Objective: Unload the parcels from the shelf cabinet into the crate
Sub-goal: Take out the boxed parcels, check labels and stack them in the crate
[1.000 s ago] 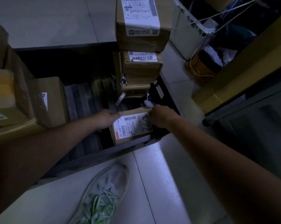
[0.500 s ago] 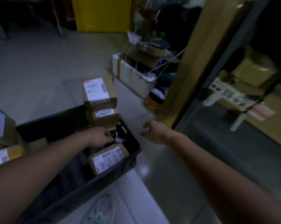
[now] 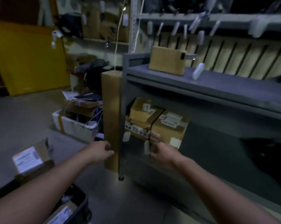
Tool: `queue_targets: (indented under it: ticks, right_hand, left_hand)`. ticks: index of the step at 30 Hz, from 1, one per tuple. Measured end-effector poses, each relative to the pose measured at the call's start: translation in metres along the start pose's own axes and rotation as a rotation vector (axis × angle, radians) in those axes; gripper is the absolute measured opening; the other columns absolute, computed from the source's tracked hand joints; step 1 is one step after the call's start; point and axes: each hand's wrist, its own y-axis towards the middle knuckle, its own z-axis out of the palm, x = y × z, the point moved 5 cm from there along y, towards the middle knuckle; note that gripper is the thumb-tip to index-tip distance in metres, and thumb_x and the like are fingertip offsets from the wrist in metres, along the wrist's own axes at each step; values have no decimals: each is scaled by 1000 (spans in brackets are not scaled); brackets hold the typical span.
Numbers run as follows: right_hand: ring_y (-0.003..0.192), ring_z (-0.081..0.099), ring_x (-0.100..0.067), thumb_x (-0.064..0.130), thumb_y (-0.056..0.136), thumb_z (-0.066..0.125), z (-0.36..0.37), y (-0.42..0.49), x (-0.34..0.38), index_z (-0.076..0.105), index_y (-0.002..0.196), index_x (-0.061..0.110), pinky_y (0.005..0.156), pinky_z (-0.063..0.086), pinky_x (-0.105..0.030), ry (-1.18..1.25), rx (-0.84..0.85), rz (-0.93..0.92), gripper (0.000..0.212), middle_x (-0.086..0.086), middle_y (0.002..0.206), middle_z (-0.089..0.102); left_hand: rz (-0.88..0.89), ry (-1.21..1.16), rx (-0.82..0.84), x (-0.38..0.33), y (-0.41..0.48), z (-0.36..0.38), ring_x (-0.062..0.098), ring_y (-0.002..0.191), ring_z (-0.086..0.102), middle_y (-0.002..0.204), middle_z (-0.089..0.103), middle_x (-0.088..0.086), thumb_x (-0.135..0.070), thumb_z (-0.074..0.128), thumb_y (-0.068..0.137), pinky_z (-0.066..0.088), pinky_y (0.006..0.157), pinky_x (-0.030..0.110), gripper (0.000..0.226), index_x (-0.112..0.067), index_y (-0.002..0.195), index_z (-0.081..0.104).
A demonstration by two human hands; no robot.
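The grey shelf cabinet (image 3: 206,89) fills the right side. A tall upright carton (image 3: 111,110) stands against its left post. At lower left is a corner of the black crate (image 3: 84,207), with a labelled parcel (image 3: 29,158) stacked above it. Three taped parcels (image 3: 169,128) sit on the cabinet's lower shelf and a single box (image 3: 166,61) on the upper one. The left hand (image 3: 99,153) is loosely curled and empty before the carton. The right hand (image 3: 162,156), relaxed and empty, is just below the lower parcels.

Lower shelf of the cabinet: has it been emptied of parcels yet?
No, several cardboard parcels sit stacked at the left end of the lower shelf.
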Motion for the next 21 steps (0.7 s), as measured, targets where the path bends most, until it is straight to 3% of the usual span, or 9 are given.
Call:
queue_targets:
  ticks: [7,10,12,17,21]
  right_hand:
    - [103,63,-20,39,92,53,-54,-21,-69,63,117,23,92,53,-39,128,-168,168,31,-1,118,66]
    - [96,64,-19,34,96,51,-63,-21,-95,65,110,23,92,53,-40,184,-174,229,23,-1,108,66]
    - [97,64,-23,35,96,52,-70,-18,-108,66,112,23,89,54,-39,182,-225,263,24,-4,109,66]
    - [108,63,-33,56,97,47,-77,4,-129,64,122,19,93,51,-42,240,-295,282,47,-12,121,67]
    - [112,62,-36,69,92,41,-77,23,-136,62,125,16,93,49,-39,303,-342,280,66,-14,124,66]
  left_hand:
    - [150,-86,-84,-112,18,-13,20,111,59,126,62,0,-46,56,96,52,92,35,43,-24,133,57]
    - [211,-120,-155,-149,27,-13,18,98,63,111,65,-3,-43,55,94,55,85,36,34,-25,122,62]
    - [224,-115,-185,-170,33,-13,20,95,64,112,65,1,-39,55,93,56,84,39,33,-24,121,62]
    - [191,-67,-241,-204,59,-13,24,93,63,109,64,4,-28,54,93,57,84,40,29,-20,119,66]
    - [156,47,-176,-214,87,-3,25,104,60,123,61,4,-45,52,96,52,90,37,42,-22,130,58]
